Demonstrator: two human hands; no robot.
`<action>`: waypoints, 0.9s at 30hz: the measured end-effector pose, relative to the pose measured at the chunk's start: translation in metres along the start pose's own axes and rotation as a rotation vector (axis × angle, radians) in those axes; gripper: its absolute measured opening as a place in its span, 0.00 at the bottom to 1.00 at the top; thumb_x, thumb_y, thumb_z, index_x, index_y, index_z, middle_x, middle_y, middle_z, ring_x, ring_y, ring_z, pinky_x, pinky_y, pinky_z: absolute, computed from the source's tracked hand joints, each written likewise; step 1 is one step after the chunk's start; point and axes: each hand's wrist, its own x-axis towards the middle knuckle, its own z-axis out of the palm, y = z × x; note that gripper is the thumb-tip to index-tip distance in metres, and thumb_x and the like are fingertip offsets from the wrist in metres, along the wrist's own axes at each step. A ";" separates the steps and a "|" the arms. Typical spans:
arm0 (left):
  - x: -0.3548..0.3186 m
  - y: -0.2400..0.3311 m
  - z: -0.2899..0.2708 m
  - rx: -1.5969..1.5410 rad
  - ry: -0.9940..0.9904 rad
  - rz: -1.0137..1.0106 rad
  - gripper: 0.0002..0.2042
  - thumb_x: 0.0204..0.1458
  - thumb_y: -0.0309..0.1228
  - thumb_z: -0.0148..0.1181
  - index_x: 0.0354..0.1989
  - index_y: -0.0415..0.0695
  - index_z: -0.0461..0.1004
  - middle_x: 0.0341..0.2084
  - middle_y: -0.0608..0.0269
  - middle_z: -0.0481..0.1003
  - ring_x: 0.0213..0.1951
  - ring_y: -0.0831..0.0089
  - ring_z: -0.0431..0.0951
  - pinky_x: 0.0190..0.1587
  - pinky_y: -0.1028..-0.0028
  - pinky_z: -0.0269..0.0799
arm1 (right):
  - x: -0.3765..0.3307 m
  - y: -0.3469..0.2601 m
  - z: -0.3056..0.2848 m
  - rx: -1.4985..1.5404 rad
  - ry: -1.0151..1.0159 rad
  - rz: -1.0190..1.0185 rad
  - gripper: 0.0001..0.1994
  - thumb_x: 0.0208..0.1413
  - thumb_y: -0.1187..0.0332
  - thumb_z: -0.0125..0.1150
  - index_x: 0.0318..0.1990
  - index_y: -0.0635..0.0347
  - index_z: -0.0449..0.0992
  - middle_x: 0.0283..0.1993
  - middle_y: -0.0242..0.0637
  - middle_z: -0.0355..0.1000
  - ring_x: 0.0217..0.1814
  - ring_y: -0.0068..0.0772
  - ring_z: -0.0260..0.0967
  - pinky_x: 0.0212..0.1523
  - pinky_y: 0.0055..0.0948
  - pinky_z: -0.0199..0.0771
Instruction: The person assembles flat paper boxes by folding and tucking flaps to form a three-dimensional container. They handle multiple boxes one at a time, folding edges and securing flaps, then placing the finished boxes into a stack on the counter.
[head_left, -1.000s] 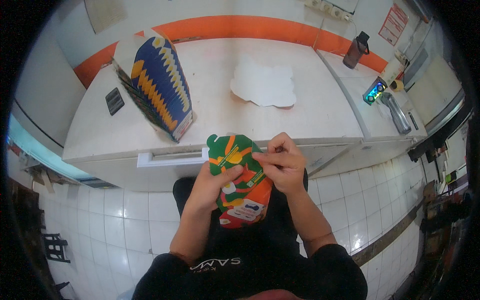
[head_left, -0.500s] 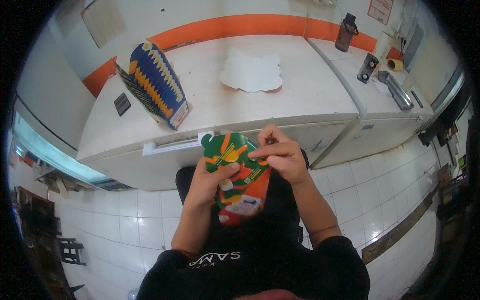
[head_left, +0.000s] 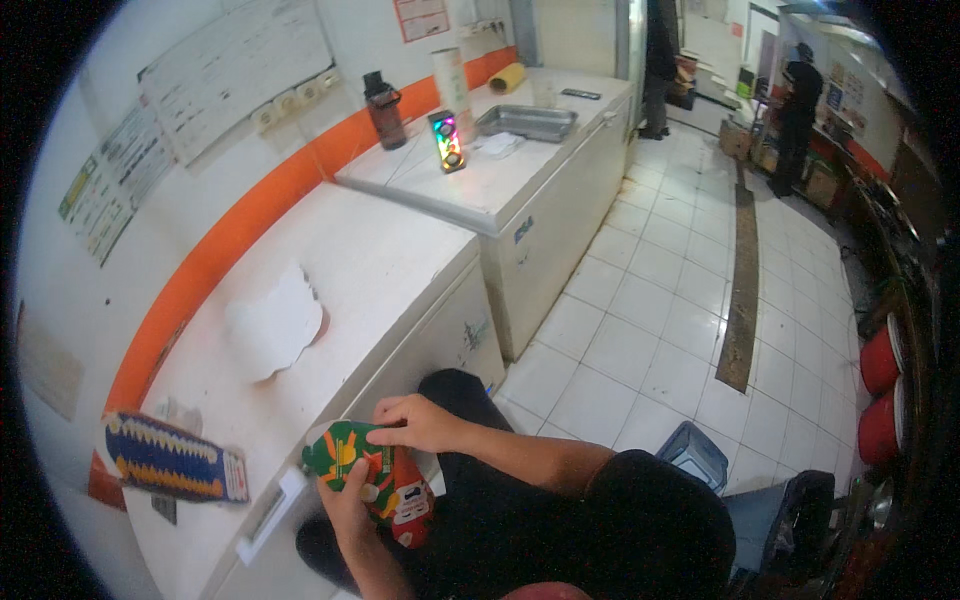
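A flat printed cardboard packaging piece [head_left: 408,500] in green, orange and red lies over my lap, held in front of the white chest freezer. My left hand [head_left: 347,508] grips its near left side, with the thumb on the printed face. At its upper right edge, my right hand [head_left: 420,423] has its fingers closed on the card; what the fingertips do there is too small to make out. On the freezer top to the left stands a stack of blue, white and yellow patterned cardboard [head_left: 172,462]. A wavy-edged white sheet stack [head_left: 275,322] lies farther back.
A second freezer [head_left: 560,215] bears a dark bottle [head_left: 384,115], a lit speaker [head_left: 447,142], a metal tray [head_left: 527,122] and a yellow roll [head_left: 507,79]. Right of me are a plastic container [head_left: 695,457] and red buckets [head_left: 880,425]. Another person [head_left: 798,120] stands far off.
My view has swung to the right, bringing the aisle, other people and the buckets into sight. Both hands still hold the cardboard piece. The speaker now shows coloured lights.
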 end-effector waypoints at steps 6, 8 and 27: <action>0.041 0.009 0.018 0.015 -0.156 0.054 0.19 0.55 0.20 0.67 0.56 0.37 0.72 0.46 0.57 0.80 0.44 0.69 0.82 0.49 0.69 0.78 | 0.014 -0.025 -0.021 -0.086 0.095 0.041 0.21 0.59 0.54 0.69 0.35 0.70 0.83 0.35 0.44 0.76 0.39 0.37 0.73 0.42 0.37 0.72; 0.050 0.018 0.022 0.010 -0.215 0.042 0.21 0.55 0.22 0.67 0.58 0.35 0.71 0.47 0.55 0.79 0.44 0.66 0.82 0.47 0.69 0.79 | 0.020 -0.025 -0.028 -0.052 0.084 0.152 0.20 0.58 0.54 0.69 0.34 0.68 0.83 0.32 0.42 0.75 0.35 0.33 0.72 0.39 0.34 0.71; 0.065 0.043 -0.052 0.174 -0.223 0.628 0.12 0.55 0.23 0.67 0.47 0.34 0.80 0.37 0.57 0.79 0.37 0.67 0.80 0.42 0.73 0.74 | 0.088 -0.098 0.041 -0.793 -0.003 -0.425 0.23 0.47 0.54 0.76 0.52 0.44 0.86 0.71 0.32 0.69 0.81 0.49 0.47 0.76 0.56 0.33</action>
